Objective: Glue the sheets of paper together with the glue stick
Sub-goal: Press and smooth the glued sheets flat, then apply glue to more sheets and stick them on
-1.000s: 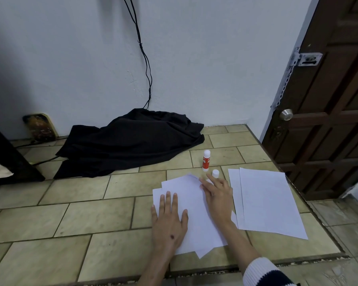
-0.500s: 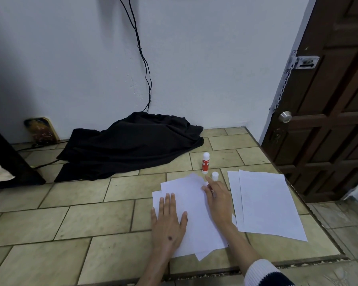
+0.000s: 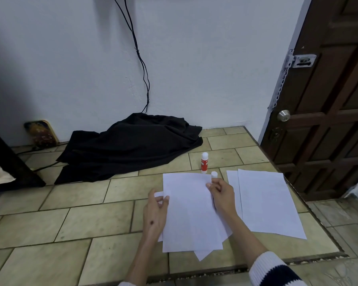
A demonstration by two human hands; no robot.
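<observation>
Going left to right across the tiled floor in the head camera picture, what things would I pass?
Black cloth → left hand → the sheet both hands hold → right hand → separate stack of paper → wooden door.

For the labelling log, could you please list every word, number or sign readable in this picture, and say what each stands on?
No text here can be read.
Red and white glue stick: white marks on its red label, too small and blurred to read.
White paper sheets held by both hands: blank, as far as shows.
White paper stack on the right: blank, as far as shows.
Dark picture tin by the wall: no legible lettering.
</observation>
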